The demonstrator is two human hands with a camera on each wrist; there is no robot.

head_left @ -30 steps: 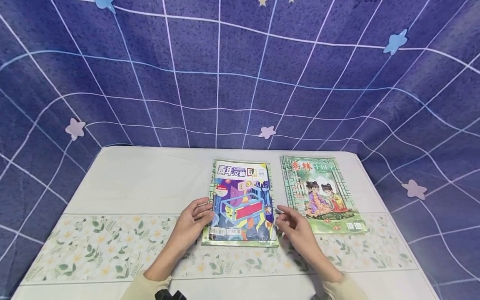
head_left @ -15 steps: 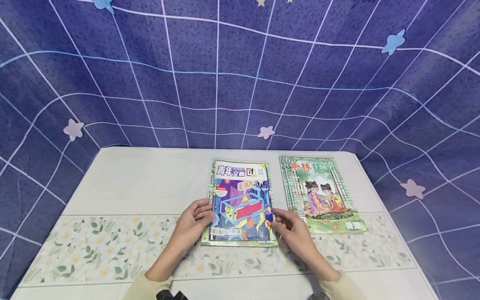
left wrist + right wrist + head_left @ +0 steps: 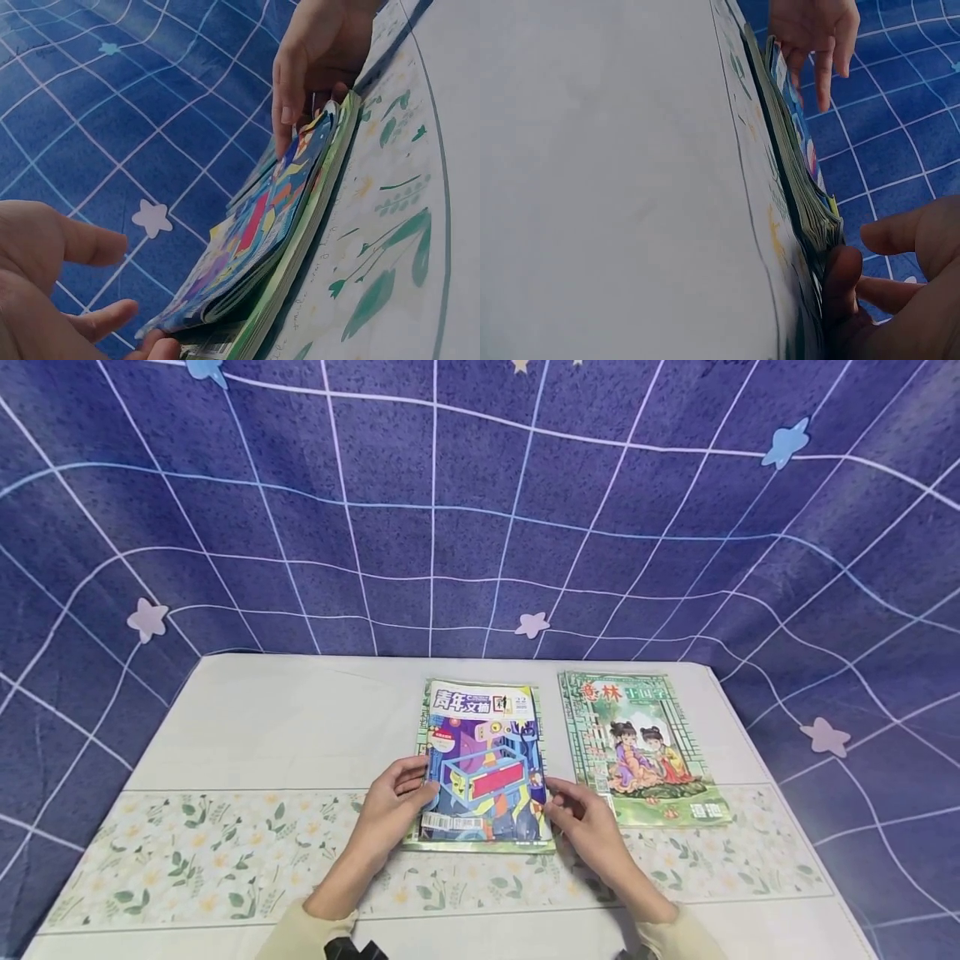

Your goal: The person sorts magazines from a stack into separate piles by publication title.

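Observation:
A purple-and-blue magazine point(image 3: 487, 777) lies on top of green magazines point(image 3: 416, 843), whose edges show around it. At the stack's left edge is my left hand point(image 3: 393, 806), its thumb tip overlapping the cover in the head view. In the left wrist view that left hand point(image 3: 60, 277) has its thumb and fingers spread, and a lower fingertip meets the top magazine's edge, where a gap shows above the green stack point(image 3: 304, 232). My right hand point(image 3: 588, 822) is at the right edge; the right wrist view shows its fingers point(image 3: 841, 274) against the page edges point(image 3: 802, 180).
Another pile of green magazines point(image 3: 648, 752), its cover showing two cartoon figures, lies to the right, near my right hand. The white table point(image 3: 262, 718) has a floral band point(image 3: 202, 860). Behind and beside it hangs a blue gridded cloth point(image 3: 390, 543) with star shapes.
My right hand has moved left, up to the stack's right edge. My left hand has shifted slightly right, its thumb further over the cover. The right-hand pile stays put.

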